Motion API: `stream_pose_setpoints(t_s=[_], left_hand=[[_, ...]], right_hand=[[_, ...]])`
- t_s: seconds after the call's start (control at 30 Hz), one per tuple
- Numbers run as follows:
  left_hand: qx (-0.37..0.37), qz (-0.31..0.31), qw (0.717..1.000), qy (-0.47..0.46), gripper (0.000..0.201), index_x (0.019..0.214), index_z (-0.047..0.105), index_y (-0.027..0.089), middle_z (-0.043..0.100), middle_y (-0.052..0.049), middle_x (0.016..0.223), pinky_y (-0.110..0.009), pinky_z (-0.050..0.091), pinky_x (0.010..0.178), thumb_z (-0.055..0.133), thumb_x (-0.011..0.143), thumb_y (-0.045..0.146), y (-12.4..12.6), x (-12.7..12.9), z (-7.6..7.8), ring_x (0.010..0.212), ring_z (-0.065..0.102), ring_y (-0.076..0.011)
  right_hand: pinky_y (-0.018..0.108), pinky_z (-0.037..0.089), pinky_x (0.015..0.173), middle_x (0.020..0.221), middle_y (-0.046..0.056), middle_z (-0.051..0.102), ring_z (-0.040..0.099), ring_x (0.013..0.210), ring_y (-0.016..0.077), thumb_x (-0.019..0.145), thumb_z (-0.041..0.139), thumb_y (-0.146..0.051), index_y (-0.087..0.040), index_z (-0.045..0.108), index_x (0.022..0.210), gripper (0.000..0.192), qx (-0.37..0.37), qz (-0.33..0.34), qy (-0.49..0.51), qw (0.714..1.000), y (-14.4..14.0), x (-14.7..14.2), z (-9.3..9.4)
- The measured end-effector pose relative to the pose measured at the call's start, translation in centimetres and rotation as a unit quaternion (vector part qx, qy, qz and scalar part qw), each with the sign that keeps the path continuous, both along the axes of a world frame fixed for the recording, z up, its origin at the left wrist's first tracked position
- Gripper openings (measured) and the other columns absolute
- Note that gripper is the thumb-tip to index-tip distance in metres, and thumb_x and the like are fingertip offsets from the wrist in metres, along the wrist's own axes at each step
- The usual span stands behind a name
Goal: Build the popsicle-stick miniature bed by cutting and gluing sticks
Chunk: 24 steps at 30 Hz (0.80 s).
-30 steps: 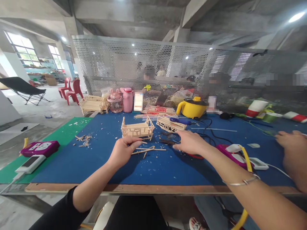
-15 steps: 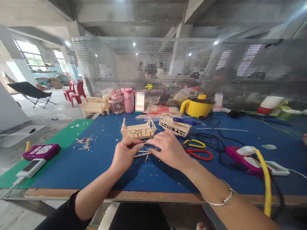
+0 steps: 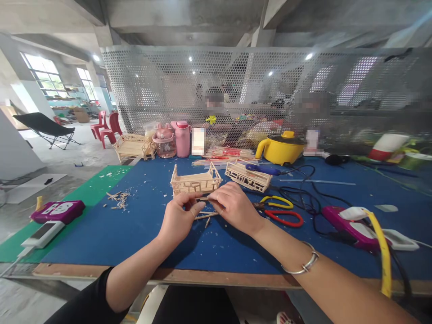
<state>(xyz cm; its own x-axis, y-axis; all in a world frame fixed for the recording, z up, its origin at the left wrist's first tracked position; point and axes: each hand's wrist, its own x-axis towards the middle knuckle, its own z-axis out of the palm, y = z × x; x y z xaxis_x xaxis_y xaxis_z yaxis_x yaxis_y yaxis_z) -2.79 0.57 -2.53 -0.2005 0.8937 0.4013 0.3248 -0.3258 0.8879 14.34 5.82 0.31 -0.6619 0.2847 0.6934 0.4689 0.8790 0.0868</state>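
Between my two hands a thin wooden stick (image 3: 204, 198) is pinched, its ends hidden by fingers. My left hand (image 3: 178, 216) closes on its left end with thumb and fingertips. My right hand (image 3: 234, 206) grips the other end, fingers bent. Below them, several loose sticks (image 3: 205, 215) lie on the blue mat. Just behind my hands stands a small wooden stick model (image 3: 195, 181) with railings and a lattice front. Behind my right hand, a second stick model (image 3: 248, 176) sits at an angle, a blue-handled tool (image 3: 263, 169) lying against it.
Right of my right hand lie scissors (image 3: 283, 218) with red and yellow handles. Black cables run to a purple power strip (image 3: 351, 227). Wood scraps (image 3: 118, 200) lie on the left. A yellow pot (image 3: 281, 149), a pink bottle (image 3: 182, 140) and a larger stick model (image 3: 134, 147) stand at the back.
My right hand has shifted slightly right, and a little more of the stick shows between my fingers. The view has moved slightly. Both models stay in place.
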Motion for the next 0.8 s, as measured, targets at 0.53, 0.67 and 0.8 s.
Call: stream_pose_setpoints(t_s=[0.53, 0.67, 0.8], left_hand=[[-0.031, -0.178, 0.801, 0.571, 0.077, 0.142, 0.024, 0.026, 0.064, -0.008, 0.117, -0.036, 0.043, 0.08, 0.055, 0.071, 0.026, 5.7, -2.4, 10.0, 0.101, 0.06, -0.0273], [-0.07, -0.185, 0.79, 0.58, 0.083, 0.142, 0.023, 0.026, 0.067, -0.008, 0.108, -0.032, 0.044, 0.067, 0.06, 0.067, 0.03, 6.2, -1.9, 9.4, 0.091, 0.063, -0.0278], [-0.045, -0.151, 0.81, 0.565, 0.075, 0.14, 0.026, 0.024, 0.07, -0.007, 0.101, -0.033, 0.044, 0.067, 0.056, 0.073, 0.037, 6.2, -1.3, 8.4, 0.09, 0.063, -0.0283]], right_hand=[[0.036, 0.028, 0.079, 0.076, 0.002, 0.065, 0.046, 0.073, 0.0155, 0.085, 0.052, -0.015, -0.019, 0.064, 0.082, 0.013, 0.187, -0.155, -0.011, 0.97, 1.9, -0.8, -1.4], [0.037, 0.026, 0.081, 0.072, 0.002, 0.062, 0.044, 0.072, 0.0161, 0.086, 0.05, -0.015, -0.019, 0.064, 0.081, 0.015, 0.189, -0.173, -0.026, 0.966, 1.7, -1.2, -1.4], [0.038, 0.025, 0.084, 0.071, 0.003, 0.062, 0.043, 0.073, 0.0167, 0.087, 0.049, -0.016, -0.018, 0.065, 0.083, 0.016, 0.179, -0.183, -0.033, 0.966, 1.7, -1.3, -1.4]])
